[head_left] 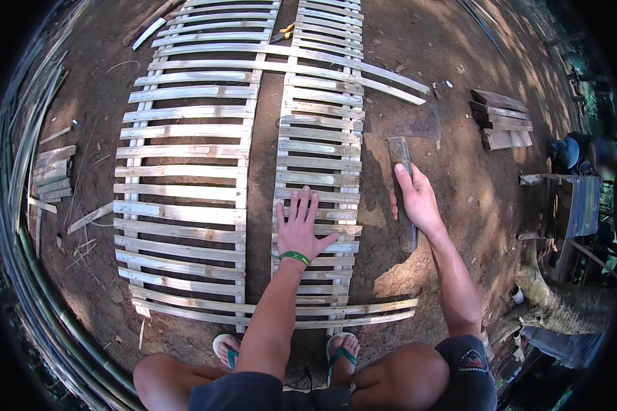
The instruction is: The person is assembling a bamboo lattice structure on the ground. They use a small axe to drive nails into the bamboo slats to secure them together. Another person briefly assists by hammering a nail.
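Two ladder-like panels of pale bamboo slats lie side by side on the dirt, the left panel (182, 171) and the right panel (320, 147). My left hand (300, 226), with a green wristband, rests flat and spread on the slats of the right panel. My right hand (413, 198) grips the handle of a long dark tool (401, 156) whose broad blade (403, 123) lies on the ground beside the right panel. Two long slats (363, 74) run crosswise over the panels at the top, and another pair (363, 309) at the bottom.
I squat with sandalled feet (341, 349) at the panels' near end. A stack of short wooden boards (502, 120) lies at the right. Cut bamboo pieces (53, 171) and long bamboo poles (27, 274) line the left. A tree trunk (562, 305) and a wooden bench (569, 205) stand at right.
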A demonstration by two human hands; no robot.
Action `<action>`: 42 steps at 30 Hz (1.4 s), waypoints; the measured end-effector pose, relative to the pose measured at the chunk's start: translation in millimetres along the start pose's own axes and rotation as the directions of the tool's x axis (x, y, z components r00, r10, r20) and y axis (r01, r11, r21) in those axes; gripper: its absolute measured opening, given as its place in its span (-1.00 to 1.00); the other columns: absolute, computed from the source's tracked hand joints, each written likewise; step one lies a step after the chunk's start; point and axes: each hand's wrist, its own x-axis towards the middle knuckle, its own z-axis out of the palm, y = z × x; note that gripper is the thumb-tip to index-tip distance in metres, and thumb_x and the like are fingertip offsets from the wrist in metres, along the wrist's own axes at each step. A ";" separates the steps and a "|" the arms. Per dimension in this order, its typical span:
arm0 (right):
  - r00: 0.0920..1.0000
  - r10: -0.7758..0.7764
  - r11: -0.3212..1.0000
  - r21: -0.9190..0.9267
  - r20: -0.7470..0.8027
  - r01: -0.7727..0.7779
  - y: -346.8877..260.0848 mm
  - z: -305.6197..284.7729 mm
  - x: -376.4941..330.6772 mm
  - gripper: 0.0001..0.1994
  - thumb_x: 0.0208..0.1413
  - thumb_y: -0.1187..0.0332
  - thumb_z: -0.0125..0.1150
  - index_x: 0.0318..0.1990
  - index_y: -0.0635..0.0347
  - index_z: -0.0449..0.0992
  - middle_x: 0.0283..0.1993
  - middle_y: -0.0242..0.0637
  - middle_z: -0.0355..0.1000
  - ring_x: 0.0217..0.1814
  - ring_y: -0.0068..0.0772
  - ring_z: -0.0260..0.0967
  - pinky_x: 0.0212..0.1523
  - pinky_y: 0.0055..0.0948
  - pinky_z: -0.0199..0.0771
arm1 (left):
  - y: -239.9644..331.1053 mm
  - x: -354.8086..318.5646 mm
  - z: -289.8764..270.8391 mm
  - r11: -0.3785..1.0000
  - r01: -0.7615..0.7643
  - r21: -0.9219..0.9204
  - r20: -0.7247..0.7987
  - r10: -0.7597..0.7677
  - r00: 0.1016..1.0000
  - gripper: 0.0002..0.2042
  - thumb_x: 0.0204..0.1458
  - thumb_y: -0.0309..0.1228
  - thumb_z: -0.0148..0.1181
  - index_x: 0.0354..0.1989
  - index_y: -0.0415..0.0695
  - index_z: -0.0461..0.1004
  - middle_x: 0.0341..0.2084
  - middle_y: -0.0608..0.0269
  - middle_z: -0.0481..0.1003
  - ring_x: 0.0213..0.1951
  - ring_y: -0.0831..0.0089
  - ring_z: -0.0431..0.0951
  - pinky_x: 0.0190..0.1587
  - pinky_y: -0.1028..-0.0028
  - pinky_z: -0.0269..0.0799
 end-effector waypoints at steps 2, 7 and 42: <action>0.982 -0.156 0.984 0.066 -0.107 0.163 25.0 15.4 -4.2 -0.66 0.52 0.06 -0.03 -0.15 0.16 0.33 -0.59 -0.35 0.39 -0.63 -0.52 0.39 -0.59 -0.39 0.42 | 2.9 0.0 3.2 1.000 -0.015 -0.014 -0.011 0.015 1.000 0.15 -0.08 0.45 0.22 0.61 0.00 0.01 0.63 0.22 -0.08 0.62 0.18 -0.12 0.57 -0.17 -0.30; 0.997 0.075 0.988 -0.139 0.033 -0.070 85.5 32.7 -7.0 -0.63 0.53 0.06 -0.05 -0.18 0.22 0.34 -0.60 -0.29 0.40 -0.66 -0.46 0.39 -0.63 -0.40 0.39 | 4.0 0.8 -1.0 1.000 -0.003 -0.016 0.001 0.003 1.000 0.15 -0.09 0.45 0.24 0.61 0.00 0.02 0.63 0.21 -0.06 0.62 0.18 -0.10 0.57 -0.17 -0.30; 0.993 0.102 0.978 -0.178 -0.059 -0.111 89.3 19.7 -31.0 -0.56 0.45 0.03 0.08 -0.08 0.35 0.38 -0.55 -0.09 0.49 -0.60 -0.12 0.52 -0.50 -0.15 0.54 | 0.5 6.0 1.4 1.000 -0.003 0.027 -0.026 0.003 1.000 0.17 -0.10 0.50 0.19 0.60 -0.02 0.03 0.62 0.20 -0.06 0.62 0.17 -0.11 0.58 -0.18 -0.34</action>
